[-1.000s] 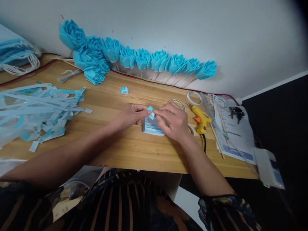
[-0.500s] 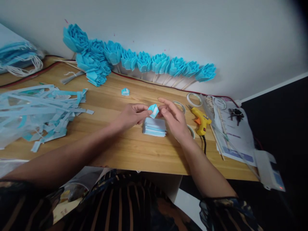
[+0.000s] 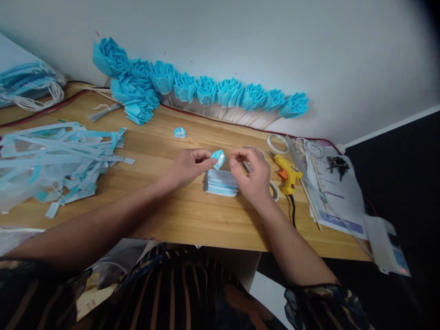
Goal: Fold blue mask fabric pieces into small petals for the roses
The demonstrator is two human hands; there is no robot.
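Note:
A small folded blue-and-white piece (image 3: 218, 158), like a petal, is pinched between the thumb and fingers of my left hand (image 3: 189, 166). Just to its right, my right hand (image 3: 252, 176) has thumb and fingertips drawn together, apart from the piece; whether anything tiny is between them I cannot make out. Below both hands lies a stack of pale blue and white rectangular sheets (image 3: 222, 183), its right end close to my right hand. A similar folded piece (image 3: 179, 132) rests on the table farther back.
Blue fabric-like flowers (image 3: 206, 90) on sticks lean along the wall. Cut strips (image 3: 68, 158) are heaped at left. On the right are tape rolls (image 3: 278, 143), a yellow glue gun (image 3: 288, 172) with its cord, papers (image 3: 338, 197) and keys (image 3: 338, 165). The wooden table (image 3: 192, 224) ends near my body.
My right hand has drawn slightly away from the folded piece, its raised fingers curling in toward the thumb. The left hand keeps its pinch on the piece almost in place.

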